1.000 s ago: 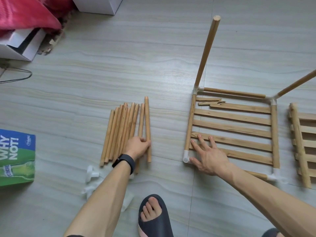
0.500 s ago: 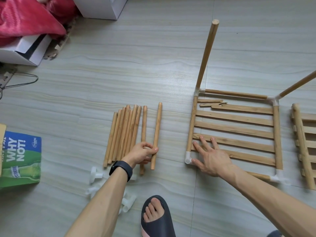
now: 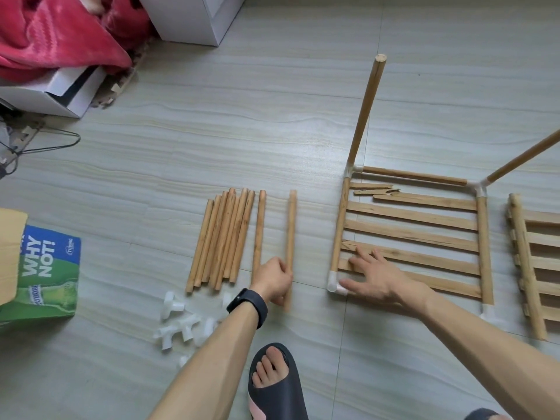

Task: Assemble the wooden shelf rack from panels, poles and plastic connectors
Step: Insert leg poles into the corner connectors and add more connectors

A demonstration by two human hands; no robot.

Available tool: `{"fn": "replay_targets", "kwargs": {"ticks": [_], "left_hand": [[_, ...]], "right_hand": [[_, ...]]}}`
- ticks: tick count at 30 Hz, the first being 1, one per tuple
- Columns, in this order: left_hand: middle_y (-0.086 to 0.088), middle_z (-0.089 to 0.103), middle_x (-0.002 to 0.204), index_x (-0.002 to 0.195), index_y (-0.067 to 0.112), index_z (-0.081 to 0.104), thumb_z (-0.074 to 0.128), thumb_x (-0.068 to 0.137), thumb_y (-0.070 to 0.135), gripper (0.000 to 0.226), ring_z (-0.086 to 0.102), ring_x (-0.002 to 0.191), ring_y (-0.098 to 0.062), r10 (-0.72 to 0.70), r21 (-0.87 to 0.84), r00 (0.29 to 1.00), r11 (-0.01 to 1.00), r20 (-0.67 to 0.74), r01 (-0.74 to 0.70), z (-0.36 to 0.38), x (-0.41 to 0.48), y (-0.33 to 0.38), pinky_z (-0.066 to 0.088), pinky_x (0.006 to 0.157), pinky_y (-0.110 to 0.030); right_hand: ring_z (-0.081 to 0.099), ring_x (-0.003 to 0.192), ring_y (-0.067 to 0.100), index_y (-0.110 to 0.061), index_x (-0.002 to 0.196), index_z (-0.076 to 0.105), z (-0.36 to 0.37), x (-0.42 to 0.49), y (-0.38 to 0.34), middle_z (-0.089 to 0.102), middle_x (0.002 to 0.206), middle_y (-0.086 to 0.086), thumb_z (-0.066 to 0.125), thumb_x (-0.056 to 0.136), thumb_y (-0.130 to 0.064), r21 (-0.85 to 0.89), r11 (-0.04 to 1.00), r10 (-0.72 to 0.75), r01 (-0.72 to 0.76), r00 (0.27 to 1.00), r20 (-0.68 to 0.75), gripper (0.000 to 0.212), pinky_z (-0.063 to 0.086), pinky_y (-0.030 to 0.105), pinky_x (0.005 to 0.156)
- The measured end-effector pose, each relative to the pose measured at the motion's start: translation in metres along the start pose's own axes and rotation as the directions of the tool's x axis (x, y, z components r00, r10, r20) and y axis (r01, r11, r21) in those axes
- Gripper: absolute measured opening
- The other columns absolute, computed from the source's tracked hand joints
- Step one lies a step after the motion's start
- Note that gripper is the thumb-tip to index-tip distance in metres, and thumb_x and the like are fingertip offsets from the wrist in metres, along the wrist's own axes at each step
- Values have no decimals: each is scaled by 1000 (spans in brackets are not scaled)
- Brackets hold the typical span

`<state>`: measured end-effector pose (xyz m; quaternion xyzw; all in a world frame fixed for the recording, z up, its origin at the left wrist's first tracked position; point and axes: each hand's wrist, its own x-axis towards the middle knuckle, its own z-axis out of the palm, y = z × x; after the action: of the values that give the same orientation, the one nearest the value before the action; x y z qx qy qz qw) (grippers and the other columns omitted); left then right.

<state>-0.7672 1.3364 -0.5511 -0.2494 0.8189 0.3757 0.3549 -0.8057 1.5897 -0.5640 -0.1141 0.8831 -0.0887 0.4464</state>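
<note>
The left hand (image 3: 272, 280) curls its fingers round the low end of one pole (image 3: 291, 234). This pole is in the middle of the frame, between the pile of poles (image 3: 224, 237) and the shelf panel (image 3: 412, 234) at the right. The right hand (image 3: 375, 277) lies flat with fingers spread on the slats, just beside the white connector (image 3: 333, 281) at the panel's lower left corner. To do this well, I think the person should stand the pole up straight over that connector and push it in, while the flat hand stops the panel from sliding. A second ago the pole lay tight against the pile; now it is pulled off to the right. The right hand stays in the same place
</note>
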Motion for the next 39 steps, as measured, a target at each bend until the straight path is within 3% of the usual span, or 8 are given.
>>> {"fn": "replay_targets", "kwargs": {"ticks": [5,12,17,25,30,32,35,39], "left_hand": [[-9,66,115,116,15,53,56,98,40,30,63,106,-31,25,448,965,889,-263,99,-3,12,-18,53,83,-38],[-19,48,141,135,8,43,57,94,27,48,46,126,-36,69,472,791,832,-608,291,-50,27,-34,44,95,-47],[-21,49,137,136,2,43,46,97,7,40,53,122,-39,-107,381,826,850,-553,365,-73,39,-52,47,92,-46],[-19,54,129,128,6,47,49,98,13,31,58,111,-39,-13,372,844,894,-537,250,-78,27,-47,45,82,-42],[-5,57,117,133,21,52,52,103,29,31,58,95,-21,416,429,821,872,-391,-237,-61,-4,-11,41,71,-31],[1,58,113,129,28,56,56,101,31,28,58,100,-20,579,478,778,769,-242,-424,-42,-18,3,46,73,-32],[8,54,111,128,38,51,55,101,39,27,59,97,-17,681,543,731,628,-37,-558,-3,-33,20,55,73,-41],[10,54,117,129,43,49,56,98,48,33,59,106,-14,649,469,760,681,-34,-562,41,-40,29,54,80,-35]], "right_hand": [[-15,155,32,-27,164,3,4,-5,4,-18,168,-4,35,87,-85,-133,991,-10,14,999,31,101,9,51,127],[-10,156,35,-27,163,1,-9,-4,2,-18,169,-2,32,88,-85,-257,966,-14,39,995,98,100,10,50,125],[-12,156,34,-28,163,0,-7,-2,4,-19,168,-2,31,87,-86,-281,959,-15,43,995,102,101,10,50,126],[-11,156,33,-29,163,3,-3,3,10,-17,169,-3,33,85,-88,-222,975,-13,34,996,93,102,5,48,126],[32,150,30,-24,158,34,-16,-9,-4,31,165,5,45,80,-89,181,983,-21,29,999,-50,102,27,43,123],[61,125,22,-25,148,48,-21,-25,-14,60,142,7,56,67,-93,593,800,13,93,985,-172,106,47,42,109],[70,76,15,-20,119,67,-23,-53,-24,69,102,9,69,72,-80,920,314,115,234,953,-281,76,60,32,74],[61,55,18,-6,88,75,-19,-89,-11,59,62,4,64,96,-49,908,257,352,330,843,-406,45,56,33,59]]}}
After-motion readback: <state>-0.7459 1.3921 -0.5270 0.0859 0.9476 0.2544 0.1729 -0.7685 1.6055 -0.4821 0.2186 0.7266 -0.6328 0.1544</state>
